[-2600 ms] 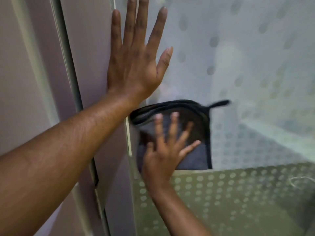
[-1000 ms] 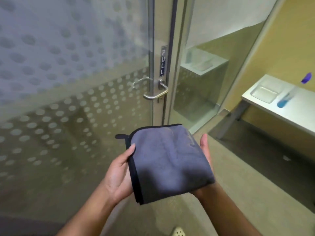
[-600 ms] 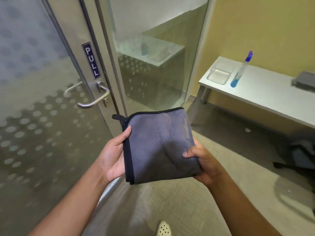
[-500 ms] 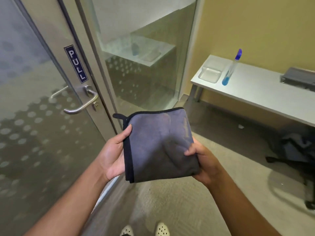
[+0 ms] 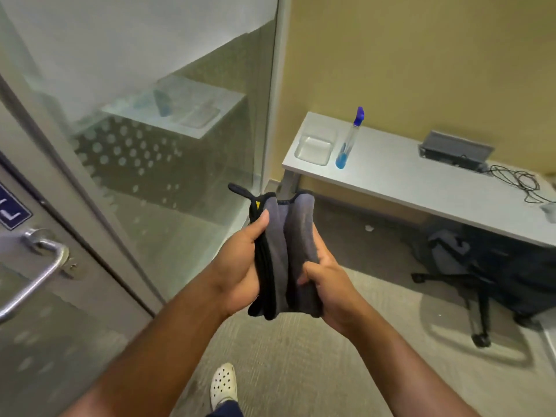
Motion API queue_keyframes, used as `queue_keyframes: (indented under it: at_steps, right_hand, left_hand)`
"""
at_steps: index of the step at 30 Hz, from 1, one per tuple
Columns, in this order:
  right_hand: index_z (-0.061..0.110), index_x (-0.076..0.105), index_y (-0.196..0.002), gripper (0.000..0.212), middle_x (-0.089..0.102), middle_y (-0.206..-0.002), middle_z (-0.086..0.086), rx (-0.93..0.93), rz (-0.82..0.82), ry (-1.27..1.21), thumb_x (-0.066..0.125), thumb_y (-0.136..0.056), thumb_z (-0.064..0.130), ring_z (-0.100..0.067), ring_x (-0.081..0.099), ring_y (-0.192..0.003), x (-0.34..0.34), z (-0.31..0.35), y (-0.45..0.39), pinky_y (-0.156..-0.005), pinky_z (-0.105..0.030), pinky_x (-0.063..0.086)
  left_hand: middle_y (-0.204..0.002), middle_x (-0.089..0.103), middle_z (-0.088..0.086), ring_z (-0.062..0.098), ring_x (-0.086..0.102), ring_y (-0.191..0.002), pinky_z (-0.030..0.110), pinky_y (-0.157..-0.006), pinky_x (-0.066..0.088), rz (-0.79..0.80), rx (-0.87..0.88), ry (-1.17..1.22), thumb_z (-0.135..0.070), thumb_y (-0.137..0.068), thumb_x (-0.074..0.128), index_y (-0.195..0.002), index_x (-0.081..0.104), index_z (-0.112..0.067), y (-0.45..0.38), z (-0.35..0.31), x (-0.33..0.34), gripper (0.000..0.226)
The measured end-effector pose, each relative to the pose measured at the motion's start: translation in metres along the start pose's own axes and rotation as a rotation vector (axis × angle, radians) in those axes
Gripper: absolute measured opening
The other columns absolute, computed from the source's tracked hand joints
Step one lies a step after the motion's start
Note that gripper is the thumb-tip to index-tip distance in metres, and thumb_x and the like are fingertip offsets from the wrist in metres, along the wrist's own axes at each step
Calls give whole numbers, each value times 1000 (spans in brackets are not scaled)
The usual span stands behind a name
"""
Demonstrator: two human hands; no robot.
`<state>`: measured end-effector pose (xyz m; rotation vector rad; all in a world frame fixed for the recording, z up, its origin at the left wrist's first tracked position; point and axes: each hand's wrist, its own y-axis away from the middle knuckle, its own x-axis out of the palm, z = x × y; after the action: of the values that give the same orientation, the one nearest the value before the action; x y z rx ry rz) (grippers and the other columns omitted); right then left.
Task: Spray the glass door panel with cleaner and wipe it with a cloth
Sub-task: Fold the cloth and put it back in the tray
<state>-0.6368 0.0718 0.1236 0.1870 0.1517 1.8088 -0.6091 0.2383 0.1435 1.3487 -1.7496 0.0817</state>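
1. Both hands hold the grey cloth (image 5: 285,254) in front of the body, folded lengthwise with its black edging on the left: the left hand (image 5: 240,263) clasps that edge, thumb on top, and the right hand (image 5: 328,284) is curled closed around the lower right part.
2. A small yellow tag (image 5: 257,204) shows near the cloth's top corner; any print on it is too small to read.
3. The glass door panel (image 5: 36,341) stands at the left, with a metal handle (image 5: 33,281) and a blue sign (image 5: 12,210) cut off by the picture's edge, showing only a white "L".
4. The spray bottle (image 5: 349,139), blue liquid at its bottom, stands on the white table (image 5: 421,188) just beside a clear tray (image 5: 314,147).
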Motion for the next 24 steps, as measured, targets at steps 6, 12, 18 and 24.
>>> queue_keyframes:
  at_steps: [6,12,18,24]
  right_hand:
    - [66,29,-155,107,51,-156,27,-47,-13,55,43,-83,-11,-7,57,-140,4,23,-60,-109,-39,57]
    - [67,31,-153,104,54,-153,30,-20,-73,29,45,-78,-2,-13,61,-136,-16,26,-100,-93,-29,61]
    - [70,24,-154,99,57,-136,46,25,-5,26,50,-73,17,1,65,-123,-72,20,-141,-91,-28,60]
    - [63,30,-155,85,60,-150,20,67,-17,-49,59,-90,18,2,64,-128,-145,12,-191,-96,-24,57]
  left_hand:
    - [-138,74,20,35,70,-131,52,-118,51,-74,-19,-76,-54,-110,49,-140,70,-12,-58,-37,22,56]
    - [-141,72,19,32,70,-131,45,-110,56,-131,-25,-130,-50,-112,47,-147,63,-14,-107,-51,44,52]
    - [-134,77,13,27,73,-124,42,-106,58,-161,-72,-215,-69,-105,43,-135,74,-22,-171,-52,71,64]
    - [-141,71,14,30,68,-130,47,-115,52,-275,-111,-269,-72,-107,30,-153,60,-25,-244,-44,117,72]
